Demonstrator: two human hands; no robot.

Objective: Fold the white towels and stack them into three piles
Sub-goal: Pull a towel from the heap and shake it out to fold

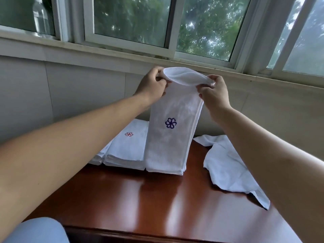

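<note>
I hold a white towel with a purple flower emblem [171,137] upright over the wooden table [140,199]. My left hand [151,85] pinches its top left corner and my right hand [213,92] pinches the top right corner. Its lower end rests on the table or on a folded pile; which one is hidden. To its left lies a folded pile topped by a towel with a red emblem [129,146], and another folded pile [100,156] shows beyond, partly hidden by my left arm. An unfolded white towel [228,165] lies crumpled at the right.
The table stands against a pale wall under a row of windows [131,21]. A clear bottle [41,16] stands on the sill at the far left. My knee in light blue cloth [38,230] shows at the table's near left edge.
</note>
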